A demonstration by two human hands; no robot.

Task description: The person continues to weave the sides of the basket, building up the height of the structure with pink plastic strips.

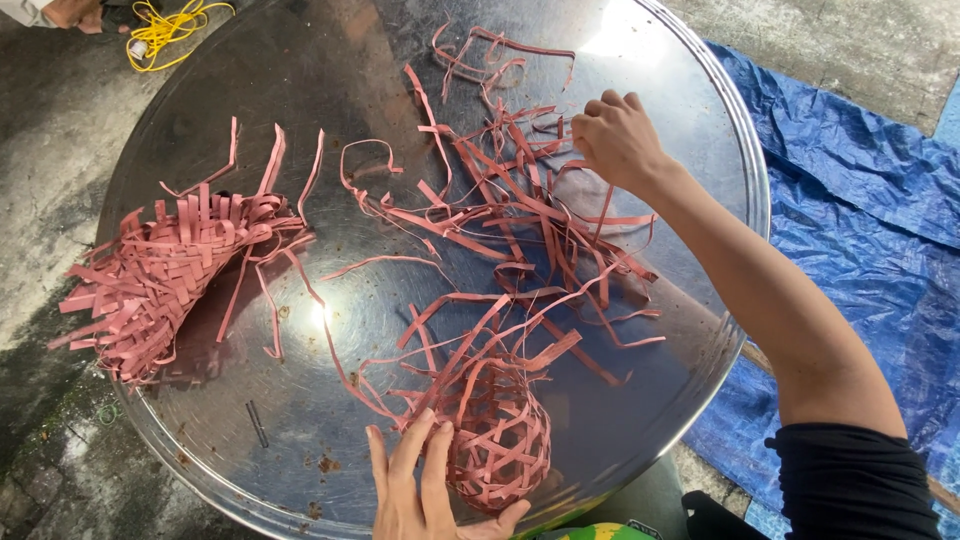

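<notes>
Left hand (pixel 425 495), fingers spread, steadies one woven ball (pixel 497 435); right hand (pixel 618 140) seemingly pinches a strip (pixel 560 215).

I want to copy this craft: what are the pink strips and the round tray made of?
The pink strips look like thin, flat plastic or dyed reed: they curl and hold bends, matte. The round tray looks like polished metal, with mirror-like glare and reflections.

A small round openwork pink woven ball (pixel 497 440) lies beside a tangle of loose pink strips (pixel 520 200).
</notes>
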